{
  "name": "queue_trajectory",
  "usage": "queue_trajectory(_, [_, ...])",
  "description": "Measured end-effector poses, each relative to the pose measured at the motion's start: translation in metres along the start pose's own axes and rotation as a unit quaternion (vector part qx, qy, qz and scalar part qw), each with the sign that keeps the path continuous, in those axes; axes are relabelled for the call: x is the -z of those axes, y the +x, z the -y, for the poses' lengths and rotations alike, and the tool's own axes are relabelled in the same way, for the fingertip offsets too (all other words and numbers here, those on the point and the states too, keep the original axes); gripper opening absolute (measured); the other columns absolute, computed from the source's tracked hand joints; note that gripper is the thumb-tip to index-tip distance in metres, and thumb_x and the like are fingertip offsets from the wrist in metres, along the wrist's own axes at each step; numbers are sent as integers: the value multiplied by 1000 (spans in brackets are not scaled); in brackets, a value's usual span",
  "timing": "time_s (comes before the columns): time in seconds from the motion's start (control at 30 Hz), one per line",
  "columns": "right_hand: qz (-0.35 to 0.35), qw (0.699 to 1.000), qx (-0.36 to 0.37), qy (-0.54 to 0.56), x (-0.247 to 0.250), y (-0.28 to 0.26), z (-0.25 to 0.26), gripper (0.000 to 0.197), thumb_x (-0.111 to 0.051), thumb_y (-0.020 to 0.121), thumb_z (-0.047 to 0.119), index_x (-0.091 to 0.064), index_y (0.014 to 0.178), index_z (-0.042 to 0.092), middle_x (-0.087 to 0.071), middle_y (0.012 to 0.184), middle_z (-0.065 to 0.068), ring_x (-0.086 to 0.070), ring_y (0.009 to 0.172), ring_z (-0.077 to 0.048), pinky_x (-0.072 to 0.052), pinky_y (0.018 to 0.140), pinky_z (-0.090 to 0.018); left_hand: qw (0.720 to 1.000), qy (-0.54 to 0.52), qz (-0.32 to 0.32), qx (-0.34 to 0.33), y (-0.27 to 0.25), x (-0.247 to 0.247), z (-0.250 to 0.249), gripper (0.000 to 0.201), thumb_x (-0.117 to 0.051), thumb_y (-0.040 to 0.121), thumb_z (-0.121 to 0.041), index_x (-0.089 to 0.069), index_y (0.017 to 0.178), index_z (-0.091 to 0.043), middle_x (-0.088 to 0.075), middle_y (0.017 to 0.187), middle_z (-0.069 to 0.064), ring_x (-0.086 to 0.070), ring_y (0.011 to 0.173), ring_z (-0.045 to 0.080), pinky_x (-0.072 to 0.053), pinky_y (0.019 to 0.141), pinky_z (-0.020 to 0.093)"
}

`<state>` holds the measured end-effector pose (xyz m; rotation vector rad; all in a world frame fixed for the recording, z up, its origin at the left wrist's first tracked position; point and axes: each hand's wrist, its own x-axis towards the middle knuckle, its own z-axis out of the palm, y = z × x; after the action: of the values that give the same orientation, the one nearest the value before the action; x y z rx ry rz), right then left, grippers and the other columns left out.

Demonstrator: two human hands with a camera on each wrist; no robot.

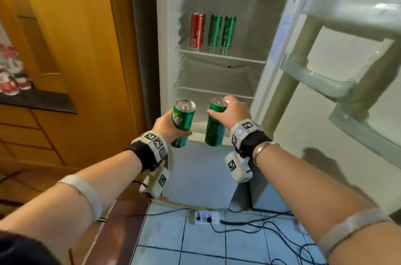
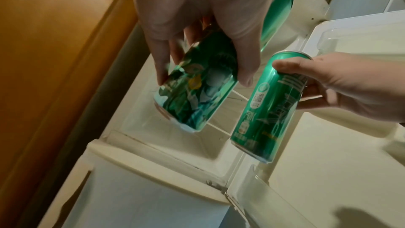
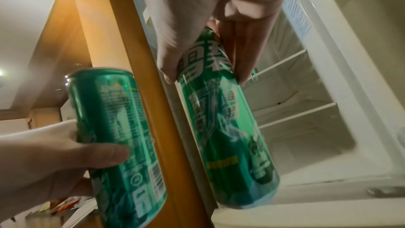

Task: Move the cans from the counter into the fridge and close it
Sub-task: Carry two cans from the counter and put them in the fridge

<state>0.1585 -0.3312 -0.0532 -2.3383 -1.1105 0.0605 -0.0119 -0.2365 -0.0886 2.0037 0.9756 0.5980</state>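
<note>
Two green cans are held in front of the open fridge (image 1: 171, 52). My left hand (image 1: 169, 123) grips one green can (image 1: 182, 122) round its lower half, tilted left. My right hand (image 1: 225, 108) holds the other green can (image 1: 215, 127) from above near its top rim. In the left wrist view the left can (image 2: 197, 91) lies under my fingers, with the right can (image 2: 269, 107) beside it. In the right wrist view the right can (image 3: 223, 119) hangs before the lower shelves. On the upper shelf (image 1: 238, 58) stand a red can (image 1: 197, 30) and two green cans (image 1: 214, 30).
The fridge door (image 1: 325, 78) stands open to the right, its bins jutting out. A wooden cabinet (image 1: 76, 47) flanks the fridge on the left, beside a dark counter (image 1: 43, 102) with bottles. A power strip (image 1: 204, 218) and cables lie on the tiled floor below.
</note>
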Motion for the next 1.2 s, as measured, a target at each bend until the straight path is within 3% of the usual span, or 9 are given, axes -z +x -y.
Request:
queue_trajectory(0.27, [-43, 999, 16, -10, 31, 143, -2, 61, -66, 71, 63, -54, 114, 21, -66, 110, -6, -61, 104, -29, -47, 78, -30, 1000, 22, -6, -22, 134, -17, -32, 66, -85, 60, -23, -52, 117, -18, -65, 114, 5, -61, 107, 22, -47, 98, 35])
queue_trajectory(0.5, [-107, 994, 25, -6, 62, 255, 25, 64, -66, 74, 61, -55, 120, 19, -65, 114, -5, -62, 104, -26, -42, 74, -25, 999, 24, -7, -33, 232, -16, -41, 61, -83, 62, -18, -54, 115, -15, -65, 112, 7, -60, 104, 24, -46, 94, 32])
queue_trajectory(0.63, [-168, 986, 7, -11, 76, 312, 39, 66, -66, 72, 62, -57, 120, 19, -65, 116, -5, -61, 108, -27, -45, 79, -27, 998, 19, 12, -53, 283, -13, -38, 61, -84, 61, -19, -54, 114, -15, -65, 110, 4, -59, 99, 20, -45, 91, 29])
queue_trajectory(0.73, [-185, 982, -21, -30, 84, 349, 47, 69, -65, 74, 60, -54, 122, 12, -62, 120, -9, -58, 112, -31, -47, 85, -33, 998, 29, 22, -53, 316, -9, -35, 62, -85, 60, -25, -55, 113, -15, -65, 109, 4, -60, 100, 21, -46, 91, 28])
queue_trajectory(0.87, [-182, 978, -70, -70, 90, 393, 41, 61, -67, 78, 56, -58, 112, 6, -65, 111, -14, -63, 101, -32, -47, 72, -33, 995, 66, 57, -40, 347, -7, -31, 54, -82, 65, -31, -57, 110, -14, -67, 109, 7, -62, 102, 24, -47, 86, 27])
queue_trajectory(1.0, [-168, 978, -107, -67, 92, 426, 23, 73, -67, 79, 52, -46, 129, 4, -56, 128, -18, -56, 116, -36, -48, 89, -37, 996, 6, 80, -45, 361, -7, -29, 74, -82, 66, -18, -42, 129, -12, -60, 123, 7, -57, 112, 23, -39, 88, 23])
queue_trajectory(1.2, [-163, 975, -147, -22, 90, 451, -7, 56, -71, 81, 37, -54, 122, 2, -60, 124, -17, -60, 111, -33, -45, 81, -30, 996, 0, 82, -30, 377, -14, -27, 77, -83, 64, -19, -42, 129, -14, -59, 127, 6, -55, 117, 23, -39, 92, 24])
